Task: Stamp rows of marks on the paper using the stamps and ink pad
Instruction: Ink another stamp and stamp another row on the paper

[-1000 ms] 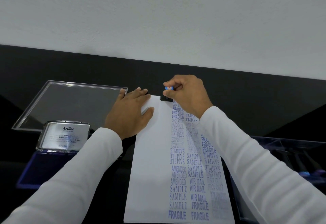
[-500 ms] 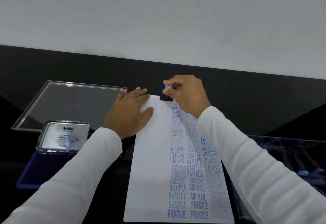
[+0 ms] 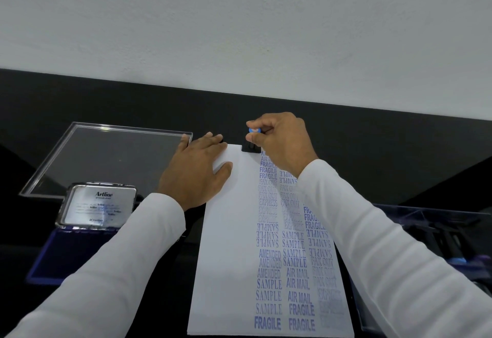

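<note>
A white paper (image 3: 229, 244) lies lengthwise on the black table, its right half covered with columns of blue stamped words. My right hand (image 3: 283, 145) pinches a black stamp (image 3: 250, 146) with a blue cap by its handle; the stamp's base stands on the paper's far edge, at the top of the leftmost column. My left hand (image 3: 197, 172) lies flat on the paper's far left corner, fingers straight. The ink pad (image 3: 64, 249) sits open at the left, its blue pad low and its silver lid (image 3: 98, 205) raised.
A clear acrylic lid or tray (image 3: 106, 156) lies at the far left behind the ink pad. At the right, a clear box (image 3: 439, 233) holds several more stamps. A white wall rises behind the table's far edge.
My right hand with the stamp has shifted very slightly farther up the paper's far edge. My left hand has stayed flat on the paper.
</note>
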A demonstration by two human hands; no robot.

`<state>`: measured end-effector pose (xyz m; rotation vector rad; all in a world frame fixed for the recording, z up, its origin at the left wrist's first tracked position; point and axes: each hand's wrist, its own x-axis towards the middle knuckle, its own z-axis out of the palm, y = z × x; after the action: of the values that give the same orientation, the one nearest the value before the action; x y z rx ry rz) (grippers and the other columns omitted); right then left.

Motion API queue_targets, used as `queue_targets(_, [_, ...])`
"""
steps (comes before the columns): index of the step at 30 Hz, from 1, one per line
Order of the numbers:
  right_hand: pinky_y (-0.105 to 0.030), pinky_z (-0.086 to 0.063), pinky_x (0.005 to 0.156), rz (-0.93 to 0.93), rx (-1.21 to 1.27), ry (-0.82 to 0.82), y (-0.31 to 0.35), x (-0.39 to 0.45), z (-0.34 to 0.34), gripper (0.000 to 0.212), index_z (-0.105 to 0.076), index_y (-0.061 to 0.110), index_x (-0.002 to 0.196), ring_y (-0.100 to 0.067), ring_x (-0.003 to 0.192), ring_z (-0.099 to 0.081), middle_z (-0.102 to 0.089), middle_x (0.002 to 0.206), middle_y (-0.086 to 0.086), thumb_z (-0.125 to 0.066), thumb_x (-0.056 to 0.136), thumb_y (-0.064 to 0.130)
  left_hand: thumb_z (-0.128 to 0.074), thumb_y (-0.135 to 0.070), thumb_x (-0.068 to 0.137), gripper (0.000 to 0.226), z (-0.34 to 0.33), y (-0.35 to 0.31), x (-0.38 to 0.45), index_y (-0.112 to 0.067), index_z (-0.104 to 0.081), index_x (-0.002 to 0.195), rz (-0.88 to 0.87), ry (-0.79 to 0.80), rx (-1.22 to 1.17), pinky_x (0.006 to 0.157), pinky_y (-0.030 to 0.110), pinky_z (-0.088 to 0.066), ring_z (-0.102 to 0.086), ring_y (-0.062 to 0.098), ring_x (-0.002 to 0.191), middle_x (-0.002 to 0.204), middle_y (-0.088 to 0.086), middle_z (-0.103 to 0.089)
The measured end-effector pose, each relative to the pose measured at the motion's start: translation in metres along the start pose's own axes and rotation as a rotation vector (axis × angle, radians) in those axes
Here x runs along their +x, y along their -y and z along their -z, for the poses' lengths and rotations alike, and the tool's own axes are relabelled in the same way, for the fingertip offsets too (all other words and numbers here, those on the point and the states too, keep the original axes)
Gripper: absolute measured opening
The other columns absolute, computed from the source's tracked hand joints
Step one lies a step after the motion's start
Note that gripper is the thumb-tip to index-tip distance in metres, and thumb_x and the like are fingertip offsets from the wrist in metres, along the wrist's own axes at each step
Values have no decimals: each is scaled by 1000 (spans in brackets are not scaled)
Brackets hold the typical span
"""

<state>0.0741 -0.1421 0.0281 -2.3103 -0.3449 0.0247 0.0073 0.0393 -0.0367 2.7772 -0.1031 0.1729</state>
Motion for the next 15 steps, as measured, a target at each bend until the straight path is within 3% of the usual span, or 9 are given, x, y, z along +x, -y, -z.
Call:
queue_targets(11, [-22,-54,87,9,-41,-17,2,-2,1,21,-76,18,106,-10,86,-67,-73,102,3,-77,85,24,-46,-53,100,60,1,-1,0,-24,-41,152,13,17,4,126,49,-5,-25,15,151,161,-5,-34])
queue_targets(15, [-13,-50,76,11,-36,-40,0,0,-1,17,-76,19,102,-3,73,-62,-71,96,4,-77,86,23,-46,-53,100,60,1,-2,0,-25,-41,152,18,22,2,126,48,-4,-24,14,151,161,-6,-33])
